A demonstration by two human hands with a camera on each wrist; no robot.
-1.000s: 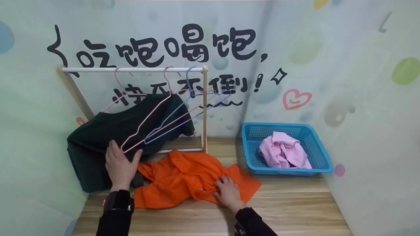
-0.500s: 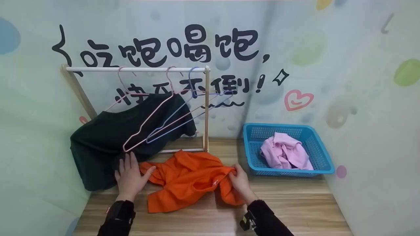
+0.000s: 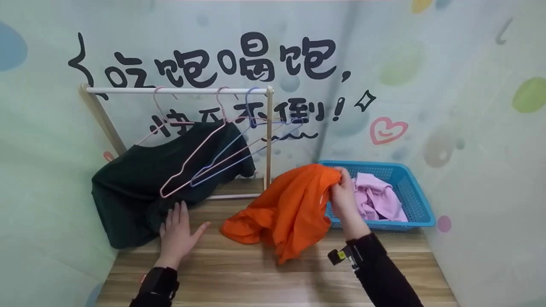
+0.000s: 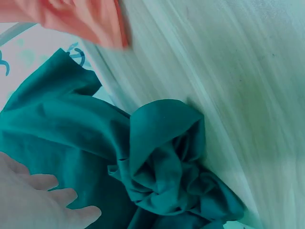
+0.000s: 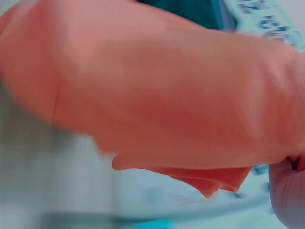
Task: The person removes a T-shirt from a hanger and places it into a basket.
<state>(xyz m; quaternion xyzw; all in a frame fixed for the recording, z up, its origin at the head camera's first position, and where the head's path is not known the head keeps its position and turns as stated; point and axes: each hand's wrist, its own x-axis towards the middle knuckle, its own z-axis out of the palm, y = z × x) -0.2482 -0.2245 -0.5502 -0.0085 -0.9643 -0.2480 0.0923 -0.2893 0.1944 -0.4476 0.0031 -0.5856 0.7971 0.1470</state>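
Observation:
My right hand (image 3: 346, 198) pinches the upper edge of an orange garment (image 3: 294, 209), which hangs in folds in front of the blue basket's left side. In the right wrist view the orange cloth (image 5: 167, 95) fills most of the picture, with the thumb (image 5: 288, 193) at its right edge. My left hand (image 3: 179, 234), fingers spread, is by the lower hem of a dark green shirt (image 3: 170, 166) on a pink hanger. Bunched green cloth (image 4: 167, 157) lies beyond the left fingers in the left wrist view.
A clothes rack with a white top bar (image 3: 192, 90) bears the shirt, another pink hanger (image 3: 187, 160) and a blue hanger (image 3: 209, 166). A blue plastic basket (image 3: 416, 200) holds a pink garment (image 3: 377, 196). Printed walls stand behind and at both sides of the wooden tabletop (image 3: 239, 281).
My right hand has gripped the orange garment and lifted it up and rightward, off its spread-out place on the table. My left hand has come down a little from the hanger's end.

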